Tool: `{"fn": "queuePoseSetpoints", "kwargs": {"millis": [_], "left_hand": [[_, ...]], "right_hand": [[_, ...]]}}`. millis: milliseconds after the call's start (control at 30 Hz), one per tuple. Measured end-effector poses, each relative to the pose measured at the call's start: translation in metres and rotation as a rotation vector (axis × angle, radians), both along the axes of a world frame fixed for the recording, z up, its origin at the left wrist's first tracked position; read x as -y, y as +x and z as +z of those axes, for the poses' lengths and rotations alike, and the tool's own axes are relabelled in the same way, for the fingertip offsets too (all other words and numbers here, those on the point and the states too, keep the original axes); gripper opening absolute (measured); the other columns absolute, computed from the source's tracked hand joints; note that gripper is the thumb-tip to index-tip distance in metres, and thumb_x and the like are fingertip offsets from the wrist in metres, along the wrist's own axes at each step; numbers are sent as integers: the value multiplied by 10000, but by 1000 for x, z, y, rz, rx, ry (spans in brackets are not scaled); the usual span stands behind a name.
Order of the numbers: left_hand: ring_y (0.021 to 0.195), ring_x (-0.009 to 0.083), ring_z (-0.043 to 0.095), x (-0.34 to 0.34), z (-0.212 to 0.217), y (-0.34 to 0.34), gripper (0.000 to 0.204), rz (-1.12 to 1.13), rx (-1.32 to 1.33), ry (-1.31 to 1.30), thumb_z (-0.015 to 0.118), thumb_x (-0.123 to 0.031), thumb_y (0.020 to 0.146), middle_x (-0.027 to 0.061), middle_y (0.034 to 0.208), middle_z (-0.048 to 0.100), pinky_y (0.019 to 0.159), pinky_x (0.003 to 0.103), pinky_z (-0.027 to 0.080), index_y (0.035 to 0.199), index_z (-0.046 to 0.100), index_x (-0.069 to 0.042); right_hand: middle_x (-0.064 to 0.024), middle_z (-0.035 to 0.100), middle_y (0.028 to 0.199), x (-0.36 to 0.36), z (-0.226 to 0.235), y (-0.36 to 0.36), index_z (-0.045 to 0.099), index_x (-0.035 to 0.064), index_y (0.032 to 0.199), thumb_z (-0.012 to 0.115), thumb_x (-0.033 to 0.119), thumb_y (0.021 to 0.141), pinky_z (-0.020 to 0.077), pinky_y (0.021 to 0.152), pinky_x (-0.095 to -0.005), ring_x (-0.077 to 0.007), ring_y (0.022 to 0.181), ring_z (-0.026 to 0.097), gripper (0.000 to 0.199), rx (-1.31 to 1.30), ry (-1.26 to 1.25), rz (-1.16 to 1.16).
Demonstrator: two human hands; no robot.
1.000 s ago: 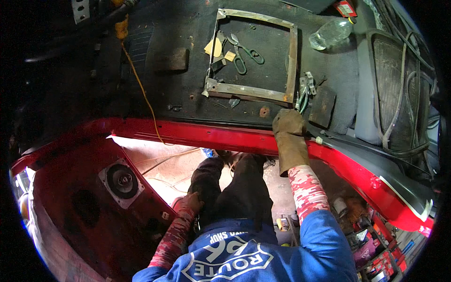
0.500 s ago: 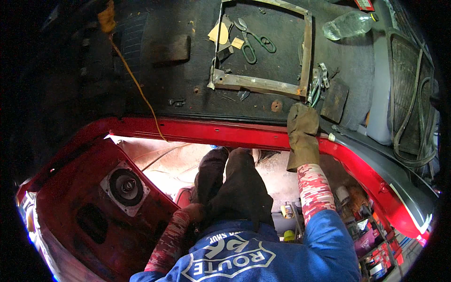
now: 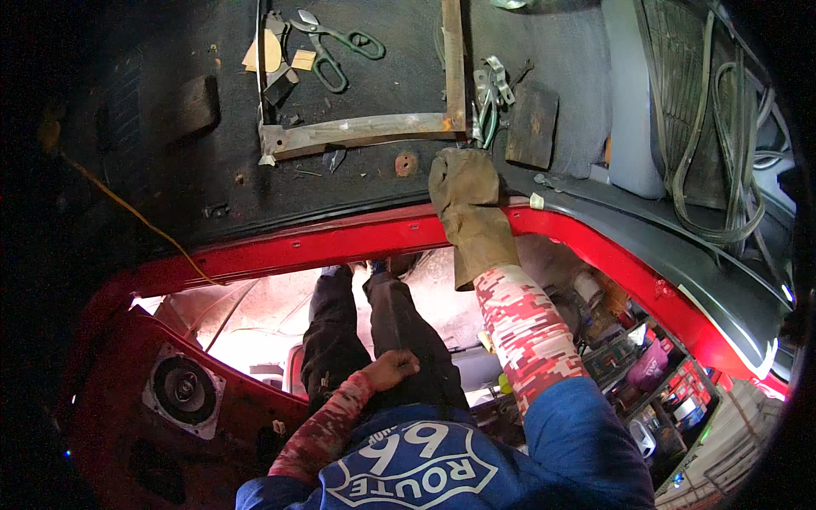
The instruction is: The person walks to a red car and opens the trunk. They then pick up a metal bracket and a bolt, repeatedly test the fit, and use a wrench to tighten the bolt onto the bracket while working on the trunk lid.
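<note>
My right hand (image 3: 466,195), in a tan leather work glove, lies flat across the red door sill (image 3: 340,242) with its fingers on the dark carpeted car floor (image 3: 212,170). Just beyond the fingertips are a rusty square metal frame (image 3: 365,132) and a small round rusty disc (image 3: 406,163). My left hand (image 3: 393,370) is bare, its fingers curled, and rests on my dark trouser leg (image 3: 374,323). It holds nothing.
Green-handled snips (image 3: 336,47) and cardboard scraps (image 3: 268,55) lie inside the frame. A rusty plate (image 3: 531,123) and a green-handled tool (image 3: 489,102) sit beside it, a wooden block (image 3: 191,106) to the left. An orange cable (image 3: 127,212) crosses the floor. A red door panel carries a round speaker (image 3: 183,389).
My left hand has come up from low beside the door panel onto my thigh. The view has dropped closer to the car floor. My gloved right hand stays on the sill.
</note>
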State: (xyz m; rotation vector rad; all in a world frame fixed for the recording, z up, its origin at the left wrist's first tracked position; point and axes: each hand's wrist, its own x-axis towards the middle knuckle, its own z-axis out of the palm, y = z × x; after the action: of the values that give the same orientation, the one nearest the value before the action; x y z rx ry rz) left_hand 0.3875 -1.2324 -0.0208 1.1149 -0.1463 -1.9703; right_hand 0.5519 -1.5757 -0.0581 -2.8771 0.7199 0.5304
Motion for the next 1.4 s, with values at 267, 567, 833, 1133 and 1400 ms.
{"fn": "queuePoseSetpoints", "kwargs": {"millis": [267, 567, 833, 1133, 1400], "left_hand": [[922, 175, 657, 21, 78, 61, 245, -232, -145, -257, 600, -269, 1037, 74, 966, 727, 843, 368, 528, 1057, 700, -46], [909, 314, 728, 57, 45, 125, 228, -440, 586, -136, 688, -257, 948, 176, 964, 740, 812, 424, 555, 1070, 720, -67], [643, 278, 605, 38, -45, 288, 80, 620, 1696, -4, 664, -65, 914, 126, 764, 617, 627, 366, 477, 872, 640, -1], [583, 248, 592, 42, -84, 299, 154, 492, 1639, 72, 656, -48, 944, 116, 683, 603, 571, 373, 449, 797, 640, -5], [573, 297, 590, 23, -92, 288, 146, 527, 1713, -73, 749, -60, 844, 123, 659, 602, 549, 384, 431, 750, 644, -22]], "right_hand": [[-152, 758, 869, 13, -5, 7, 785, 98, 812, 559, 232, 929, 607, 745, -459, -350, 821, 748, 288, -207, 125, -62], [-159, 755, 910, 7, -9, 15, 783, 93, 872, 553, 229, 935, 601, 780, -467, -360, 857, 741, 274, -181, 100, -43], [-215, 721, 1097, -5, -16, -14, 718, 4, 1032, 647, 136, 895, 546, 949, -470, -401, 1064, 693, 202, 701, 76, -94], [-260, 589, 1411, -7, -33, -26, 558, -89, 1378, 577, -10, 776, 418, 1156, -459, -381, 1314, 585, 607, 833, 29, -207], [-262, 543, 1456, -6, -65, -32, 588, -75, 1368, 575, 3, 856, 345, 1222, -516, -419, 1390, 510, 518, 1291, 702, -396]]}}
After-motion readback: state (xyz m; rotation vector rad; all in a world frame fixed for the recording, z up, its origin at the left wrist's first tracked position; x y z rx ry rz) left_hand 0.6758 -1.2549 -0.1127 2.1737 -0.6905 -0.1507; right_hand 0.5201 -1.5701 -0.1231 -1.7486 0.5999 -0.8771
